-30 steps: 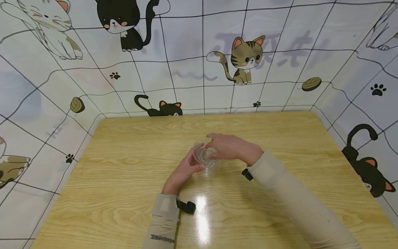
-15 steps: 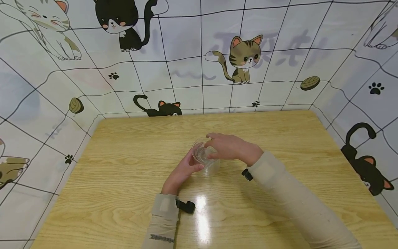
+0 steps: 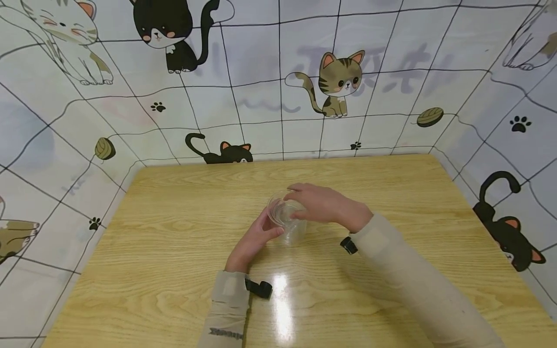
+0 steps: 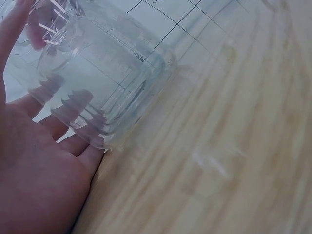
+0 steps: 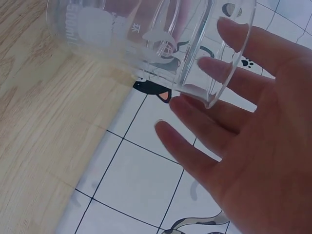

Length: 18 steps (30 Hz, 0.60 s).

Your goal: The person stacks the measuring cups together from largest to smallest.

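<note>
On the tabletop, a clear beaker [image 3: 293, 234] stands between the two hands. White print reading 500 ml shows on its wall in the right wrist view, and curved edges inside it look like smaller clear vessels [image 5: 195, 44] nested within. My left hand [image 3: 260, 234] grips the beaker's left side; in the left wrist view its fingers [image 4: 73, 109] curl round behind the clear wall. My right hand [image 3: 324, 205] reaches over the top from the right, with its thumb and fingers about the rim [image 5: 229, 73]. Which of the nested rims it holds is hard to tell through the transparent walls.
The wooden table [image 3: 183, 290] runs back to a white cloth wall [image 3: 252, 58] printed with cats and grid lines, which also rises at both sides. Each forearm has a light sleeve and a small black wrist camera [image 3: 259, 288].
My right hand has shifted very slightly upward at the rim. My left hand and the beaker stay almost as they were, and the head view has drifted a little.
</note>
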{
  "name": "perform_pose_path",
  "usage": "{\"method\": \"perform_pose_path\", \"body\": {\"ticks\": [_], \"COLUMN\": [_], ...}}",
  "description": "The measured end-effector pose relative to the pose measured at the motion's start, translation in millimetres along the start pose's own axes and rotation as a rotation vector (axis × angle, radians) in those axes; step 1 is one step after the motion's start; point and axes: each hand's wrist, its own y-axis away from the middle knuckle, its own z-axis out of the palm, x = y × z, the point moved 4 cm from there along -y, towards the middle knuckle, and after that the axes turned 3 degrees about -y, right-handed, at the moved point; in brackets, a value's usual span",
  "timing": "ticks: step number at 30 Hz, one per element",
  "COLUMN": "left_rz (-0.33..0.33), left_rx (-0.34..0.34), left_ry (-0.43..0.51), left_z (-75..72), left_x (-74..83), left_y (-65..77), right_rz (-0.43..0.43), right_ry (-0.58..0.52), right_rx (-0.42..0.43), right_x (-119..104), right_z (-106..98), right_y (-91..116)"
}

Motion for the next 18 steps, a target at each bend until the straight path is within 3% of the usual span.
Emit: {"method": "perform_pose_path", "body": {"ticks": [6, 12, 15, 18], "left_rz": [-0.039, 0.009, 0.015, -0.027], "left_rx": [0.039, 0.038, 0.083, 0.138], "left_ry": [-0.03, -0.028, -0.129, -0.241], "left_z": [-4.6, -18.5, -27.8, -38.2], "left_x": [-0.4, 6.9, 12.4, 10.2], "left_y": [3.5, 12.4, 17.5, 17.7], "right_rz": [-0.021, -0.003, 0.027, 0.087], "right_ry": [-0.045, -0.05, -0.022, 0.021], "right_rx": [0.132, 0.271, 0.339, 0.386], "right_x": [4.4, 16.0, 24.1, 36.7], "right_z": [-7.8, -12.0, -12.3, -10.1], "right_y": [5.9, 10.6, 15.0, 22.8]}}
